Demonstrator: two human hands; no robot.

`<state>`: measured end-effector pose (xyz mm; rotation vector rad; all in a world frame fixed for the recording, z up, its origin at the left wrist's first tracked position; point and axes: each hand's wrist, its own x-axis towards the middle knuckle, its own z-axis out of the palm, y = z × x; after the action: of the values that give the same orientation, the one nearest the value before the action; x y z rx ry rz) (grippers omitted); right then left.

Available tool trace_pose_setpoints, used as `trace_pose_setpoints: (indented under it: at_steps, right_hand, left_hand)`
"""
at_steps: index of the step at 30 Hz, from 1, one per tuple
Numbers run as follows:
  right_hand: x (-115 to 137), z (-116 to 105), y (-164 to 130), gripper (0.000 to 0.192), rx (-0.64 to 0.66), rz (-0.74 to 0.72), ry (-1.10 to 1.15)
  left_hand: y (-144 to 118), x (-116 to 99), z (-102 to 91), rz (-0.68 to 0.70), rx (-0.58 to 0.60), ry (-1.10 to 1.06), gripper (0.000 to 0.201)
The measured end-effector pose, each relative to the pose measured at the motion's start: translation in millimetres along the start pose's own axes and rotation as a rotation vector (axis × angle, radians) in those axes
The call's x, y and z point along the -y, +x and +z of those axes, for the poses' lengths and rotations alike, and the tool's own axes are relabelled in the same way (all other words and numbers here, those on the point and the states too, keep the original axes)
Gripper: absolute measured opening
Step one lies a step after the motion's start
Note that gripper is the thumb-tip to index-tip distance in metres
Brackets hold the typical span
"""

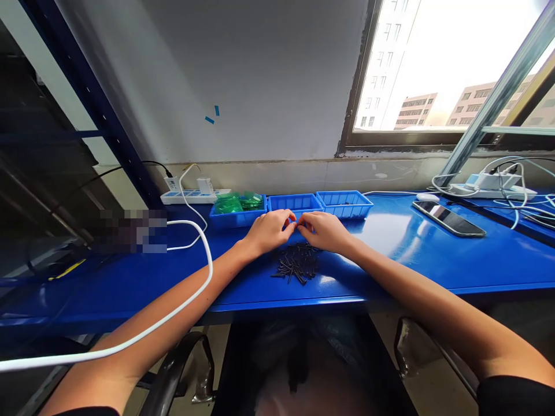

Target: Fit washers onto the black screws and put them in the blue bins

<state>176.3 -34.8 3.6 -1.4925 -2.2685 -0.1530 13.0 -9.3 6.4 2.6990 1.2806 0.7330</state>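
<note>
Over the blue table, my left hand [271, 231] and my right hand [324, 231] meet almost fingertip to fingertip. Both are closed in a pinch, thumb against fingers. Whatever lies between the fingertips is too small and too covered to make out. Just below and nearer to me is a loose pile of black screws [295, 267], partly under my right hand. Behind the hands stand three blue plastic bins in a row. The left bin [238, 220] holds green plastic packets [234, 203]. My hands partly cover the middle bin [295, 202]; a few small dark pieces lie in the right bin [351, 211].
A phone [448, 218] lies on the right of the table, near a power strip [489, 188] with tangled cables. Another power strip [188, 196] sits behind the left bin. A thick white cable [191, 297] crosses the view before my left forearm.
</note>
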Motion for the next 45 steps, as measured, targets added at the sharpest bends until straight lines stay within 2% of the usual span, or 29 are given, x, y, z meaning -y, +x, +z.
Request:
trace_pose_setpoints:
  at_steps: [3, 8, 16, 23, 30, 37, 41, 45]
  right_hand:
    - [1, 2, 1, 0.014, -0.021, 0.042, 0.119]
    - [2, 6, 1, 0.015, -0.039, 0.039, 0.237]
    - [-2, 12, -2, 0.012, 0.024, -0.007, 0.394]
    - [-8, 15, -5, 0.015, 0.067, -0.106, 0.483]
    - [-14, 19, -6, 0.019, 0.022, -0.148, 0.51]
    - [-16, 18, -8, 0.019, 0.051, -0.161, 0.512]
    - [-16, 17, -8, 0.017, 0.062, -0.144, 0.529]
    - [-18, 18, -7, 0.015, 0.031, -0.167, 0.497]
  left_hand:
    - [-5, 6, 3.5, 0.036, 0.014, -0.013, 0.02]
    - [-5, 11, 3.0, 0.03, -0.069, -0.106, 0.021]
    - [-5, 16, 3.7, 0.051, -0.107, -0.262, 0.022]
    - [-7, 18, 7.8, 0.033, -0.021, -0.316, 0.02]
    - [-7, 17, 10.0, 0.046, 0.098, -0.369, 0.022]
    - [-8, 19, 12.5, -0.001, 0.123, -0.506, 0.024]
    - [-8, 18, 14.1, -0.015, 0.149, -0.471, 0.024]
    - [-5, 18, 14.5, 0.054, 0.202, -0.429, 0.023]
